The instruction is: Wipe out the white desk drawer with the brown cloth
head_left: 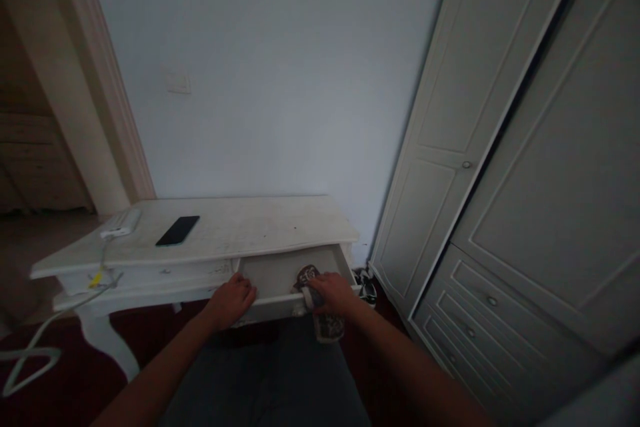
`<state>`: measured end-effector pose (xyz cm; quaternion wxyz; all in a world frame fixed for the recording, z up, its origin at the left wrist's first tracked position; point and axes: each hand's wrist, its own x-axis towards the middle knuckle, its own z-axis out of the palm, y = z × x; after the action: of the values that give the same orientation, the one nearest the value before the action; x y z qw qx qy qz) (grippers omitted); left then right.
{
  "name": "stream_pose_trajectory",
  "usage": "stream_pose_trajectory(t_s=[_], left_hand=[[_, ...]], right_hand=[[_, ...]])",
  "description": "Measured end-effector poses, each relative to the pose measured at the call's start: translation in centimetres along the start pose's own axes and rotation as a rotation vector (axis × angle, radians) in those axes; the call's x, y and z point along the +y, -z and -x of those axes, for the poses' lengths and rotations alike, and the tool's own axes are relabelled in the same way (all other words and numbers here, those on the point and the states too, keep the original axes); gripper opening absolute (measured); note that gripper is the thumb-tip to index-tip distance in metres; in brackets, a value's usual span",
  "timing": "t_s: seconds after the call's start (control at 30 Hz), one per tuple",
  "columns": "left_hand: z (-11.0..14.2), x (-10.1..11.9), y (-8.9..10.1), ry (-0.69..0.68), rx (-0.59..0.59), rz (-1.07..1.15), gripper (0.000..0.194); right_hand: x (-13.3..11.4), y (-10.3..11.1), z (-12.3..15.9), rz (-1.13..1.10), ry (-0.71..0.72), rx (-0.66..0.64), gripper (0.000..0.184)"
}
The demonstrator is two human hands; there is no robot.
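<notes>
A white drawer is pulled out of the white table. My left hand is at its front left corner, with the fingers curled over the edge. My right hand is closed on a brown item with a pale pattern, possibly cloth. Part of this item lies inside the drawer, and part hangs in front of the drawer's front panel. My fingers hide its middle, so I cannot tell exactly what it is.
On the white table lie a dark phone and a white power strip with a cable. A grey-white wardrobe stands close on the right. Dark shoes sit on the floor beside the table.
</notes>
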<state>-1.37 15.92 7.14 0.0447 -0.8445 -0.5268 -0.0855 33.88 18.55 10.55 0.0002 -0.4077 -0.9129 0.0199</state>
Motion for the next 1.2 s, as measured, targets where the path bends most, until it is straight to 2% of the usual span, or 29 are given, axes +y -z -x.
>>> stream_pose_trajectory(t_s=[0.17,0.23,0.3,0.4,0.53,0.67,0.77,0.87,0.97,1.13,1.2], left_hand=[[0.0,-0.1,0.0,0.006,0.002,0.007,0.059],[-0.1,-0.2,-0.1,0.005,0.003,0.009,0.059],[-0.1,-0.2,-0.1,0.004,0.006,0.009,0.059],[-0.1,-0.3,-0.1,-0.001,0.014,0.005,0.059],[0.0,-0.4,-0.3,0.000,0.023,-0.007,0.062],[0.1,-0.5,-0.6,-0.009,0.028,-0.017,0.059],[0.1,-0.6,-0.6,-0.025,0.036,-0.016,0.056],[0.1,-0.6,-0.6,-0.037,0.042,-0.007,0.054],[0.1,-0.6,-0.7,-0.028,0.057,0.005,0.054],[0.1,-0.6,-1.0,-0.028,0.077,0.016,0.055],[0.1,-0.6,-1.0,-0.033,0.078,0.014,0.055]], right_hand=[[3.5,1.5,4.0,0.065,-0.115,-0.018,0.096],[4.9,1.8,5.2,0.052,-0.082,-0.017,0.100],[5.6,1.8,5.4,0.032,-0.035,-0.029,0.094],[4.8,1.2,4.3,0.035,-0.007,-0.049,0.079],[2.0,-0.1,1.9,0.042,0.049,0.019,0.059],[0.7,-0.2,1.4,0.036,0.064,0.069,0.060],[1.6,0.6,2.6,0.060,0.023,0.029,0.066],[3.4,1.4,4.4,0.091,-0.081,0.004,0.086],[5.1,2.3,5.7,0.082,-0.064,-0.019,0.100],[6.1,3.1,6.3,0.009,-0.027,-0.060,0.073],[6.0,3.3,6.5,0.001,-0.001,-0.056,0.070]])
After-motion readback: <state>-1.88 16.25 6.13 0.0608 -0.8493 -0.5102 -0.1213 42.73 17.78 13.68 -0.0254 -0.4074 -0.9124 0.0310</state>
